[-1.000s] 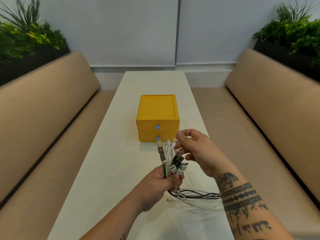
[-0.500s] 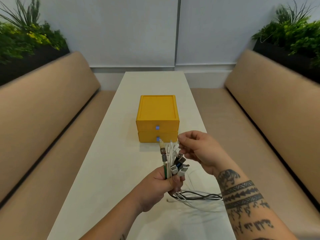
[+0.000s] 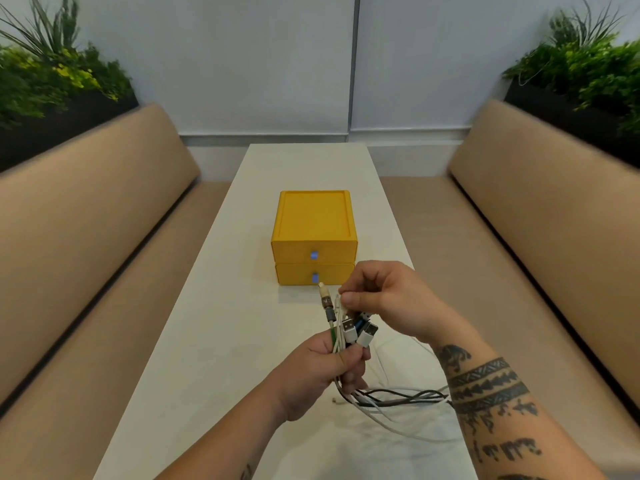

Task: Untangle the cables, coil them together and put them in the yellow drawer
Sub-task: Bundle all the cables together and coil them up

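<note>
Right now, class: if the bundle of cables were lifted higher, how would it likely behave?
Probably floppy: below the left hand the cables sag and trail loosely across the table. Likely light, since one hand grips them all. The plugs splay apart above the grip, so strands may snag or slip out.

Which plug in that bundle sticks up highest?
The slim beige-and-brown plug on the green cable, at the left edge of the bundle. The white and black USB plugs end lower, just above the left hand.

Matt yellow drawer unit [image 3: 313, 220], smooth table [image 3: 214, 327]
</note>
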